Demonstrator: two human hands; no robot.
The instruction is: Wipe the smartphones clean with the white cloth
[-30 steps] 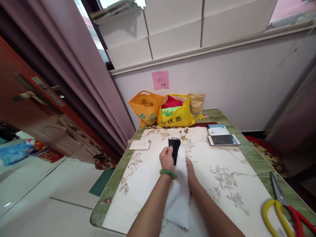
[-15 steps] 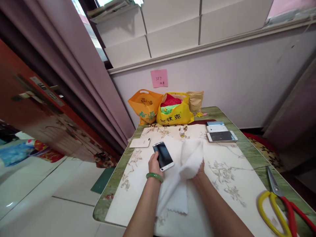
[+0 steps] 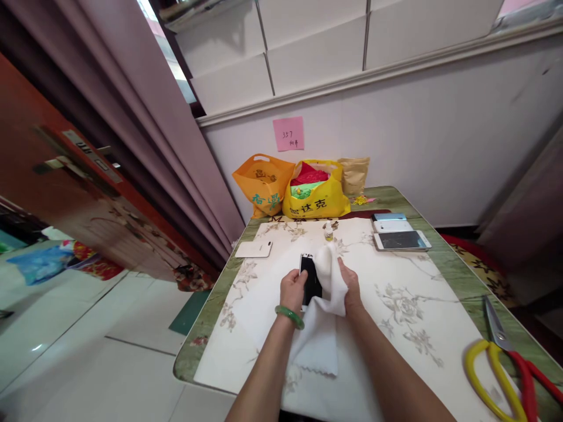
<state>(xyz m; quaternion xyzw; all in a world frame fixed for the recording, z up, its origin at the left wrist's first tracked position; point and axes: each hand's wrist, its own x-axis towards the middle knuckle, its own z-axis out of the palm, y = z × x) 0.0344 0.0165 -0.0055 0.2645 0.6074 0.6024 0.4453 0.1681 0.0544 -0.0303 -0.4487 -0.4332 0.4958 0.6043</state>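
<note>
A white smartphone (image 3: 311,282) with a dark screen is gripped by my left hand (image 3: 292,289), its thumb resting on the glass. A green bangle (image 3: 289,317) circles that wrist. My right hand (image 3: 349,287) is closed on a white cloth (image 3: 331,293), which is bunched against the right side of the phone and covers part of its screen. The cloth's zigzag-cut lower end hangs down over the table covering. Some right fingers are hidden behind the cloth. Beyond the phone stands a small clear bottle (image 3: 328,231) with a white cap.
A white phone (image 3: 254,249) lies face down at left. Several more phones (image 3: 402,240) are grouped at right. Large scissors (image 3: 499,346) with yellow and red handles lie at the right edge. Orange (image 3: 264,181) and yellow (image 3: 316,199) bags stand against the wall.
The phone has turned more upright and moved right, while the cloth has come left onto its screen. Both hands are now closer together. The camera view has shifted slightly.
</note>
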